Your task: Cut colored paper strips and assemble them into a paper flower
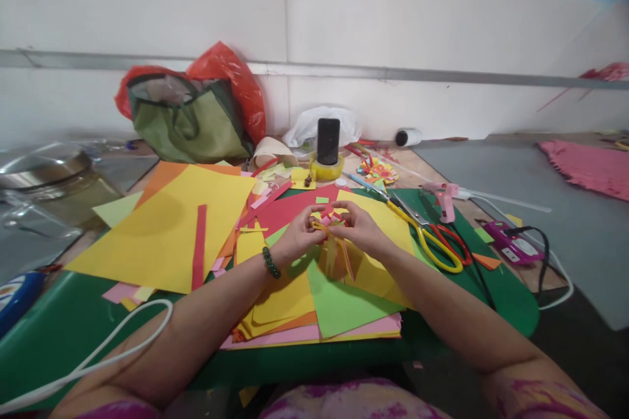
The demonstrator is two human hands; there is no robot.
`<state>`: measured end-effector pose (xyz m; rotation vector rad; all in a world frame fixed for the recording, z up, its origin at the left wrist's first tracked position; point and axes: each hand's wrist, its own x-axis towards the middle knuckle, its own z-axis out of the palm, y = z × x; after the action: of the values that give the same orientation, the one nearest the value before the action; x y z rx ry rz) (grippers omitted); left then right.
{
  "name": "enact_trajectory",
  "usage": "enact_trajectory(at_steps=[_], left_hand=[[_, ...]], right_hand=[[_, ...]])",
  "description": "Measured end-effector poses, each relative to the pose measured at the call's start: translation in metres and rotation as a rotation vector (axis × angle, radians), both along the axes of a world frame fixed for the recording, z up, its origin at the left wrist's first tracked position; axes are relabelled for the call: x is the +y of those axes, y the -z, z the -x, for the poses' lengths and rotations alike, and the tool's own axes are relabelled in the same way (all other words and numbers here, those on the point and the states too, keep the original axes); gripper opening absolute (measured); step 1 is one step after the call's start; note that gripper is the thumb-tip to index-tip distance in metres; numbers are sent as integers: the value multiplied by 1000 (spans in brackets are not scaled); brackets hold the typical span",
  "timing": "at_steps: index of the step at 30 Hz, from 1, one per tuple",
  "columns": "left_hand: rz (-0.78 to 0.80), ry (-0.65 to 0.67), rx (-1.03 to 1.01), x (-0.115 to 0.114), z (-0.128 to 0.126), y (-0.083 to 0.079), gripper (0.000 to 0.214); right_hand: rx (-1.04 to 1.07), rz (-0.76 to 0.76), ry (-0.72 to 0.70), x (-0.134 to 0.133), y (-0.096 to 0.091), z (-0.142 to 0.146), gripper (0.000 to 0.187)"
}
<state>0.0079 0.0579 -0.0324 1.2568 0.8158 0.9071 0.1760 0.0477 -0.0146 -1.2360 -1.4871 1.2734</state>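
Between both my hands is a small woven piece of paper strips, red, pink and yellow, with loose strip ends hanging down. My left hand, with a green bead bracelet at its wrist, pinches the piece from the left. Thumb and fingers of my right hand are closed on its right side. Under the hands lie sheets of coloured paper, among them a light green sheet and a yellow sheet. Fingertips partly cover the woven piece.
Scissors with yellow handles, red-handled scissors and a pink glue gun lie to the right. A phone stands on a yellow tape roll behind. At left are a large yellow sheet and a glass jar.
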Motion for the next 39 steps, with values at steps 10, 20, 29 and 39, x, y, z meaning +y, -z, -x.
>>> enact_trajectory(at_steps=[10, 20, 29, 39], left_hand=[[31, 21, 6, -3, -1, -4, 60], [49, -12, 26, -2, 1, -6, 63], [77, 3, -20, -3, -1, -4, 67], [62, 2, -23, -4, 0, -6, 67]], right_hand=[[91, 66, 2, -2, -3, 7, 50], [21, 61, -16, 5, -1, -6, 47], [77, 62, -30, 3, 1, -2, 47], [78, 34, -148, 5, 1, -9, 58]])
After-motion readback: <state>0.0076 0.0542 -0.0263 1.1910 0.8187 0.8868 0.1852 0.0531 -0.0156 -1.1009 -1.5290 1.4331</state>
